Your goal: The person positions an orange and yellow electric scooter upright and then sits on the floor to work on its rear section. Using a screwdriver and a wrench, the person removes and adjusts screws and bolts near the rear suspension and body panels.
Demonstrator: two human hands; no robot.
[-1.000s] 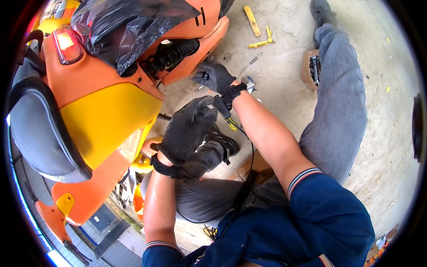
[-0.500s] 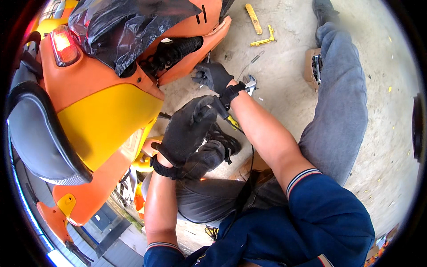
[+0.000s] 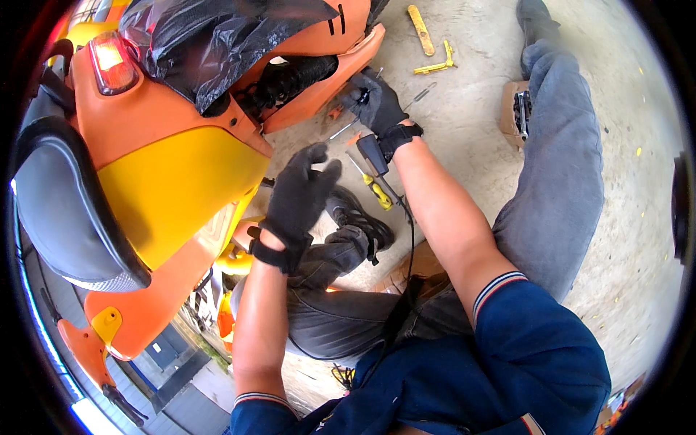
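- Black-gloved right hand is hovering over the pale concrete floor, just beside the lower edge of the orange-and-yellow plastic vehicle body; its grip is curling inward, and whether it is pinching something small I cannot tell.
- Black-gloved left hand is standing near the body's yellow side, its grip released, thumb and fingers parting around nothing visible.
- Vehicle body is sitting left of both hands, its black ribbed coil part showing through an opening near the right hand.
- Step in hand, as I am judging it: the right hand is handling small hardware near the body's edge.
- Next move is probably calling for steady right fingertips, with the left hand being free for the yellow-handled screwdriver lying between them, and for minding the thin black cable hanging alongside.
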